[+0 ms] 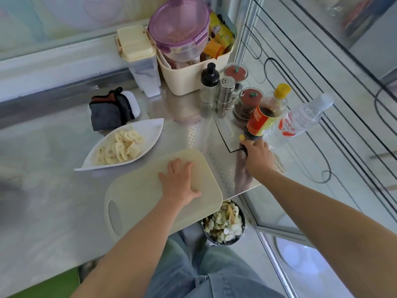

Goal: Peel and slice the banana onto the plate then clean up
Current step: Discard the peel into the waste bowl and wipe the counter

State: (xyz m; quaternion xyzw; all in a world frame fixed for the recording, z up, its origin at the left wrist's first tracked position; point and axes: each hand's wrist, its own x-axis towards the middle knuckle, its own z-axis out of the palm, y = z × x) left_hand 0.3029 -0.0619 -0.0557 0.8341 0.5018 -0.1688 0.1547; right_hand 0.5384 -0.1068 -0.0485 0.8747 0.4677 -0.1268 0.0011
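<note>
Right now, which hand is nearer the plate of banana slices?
Left. The left hand lies flat on the cutting board, just right of the plate; the right hand is farther right, holding the cleaver beside the dark sauce bottle.

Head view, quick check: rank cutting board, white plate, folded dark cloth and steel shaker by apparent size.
1. cutting board (nearest the camera, which flatters it)
2. white plate
3. folded dark cloth
4. steel shaker

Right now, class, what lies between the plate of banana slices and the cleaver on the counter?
Nothing. In the head view, only a bare stretch of steel counter separates the plate from the cleaver.
</note>
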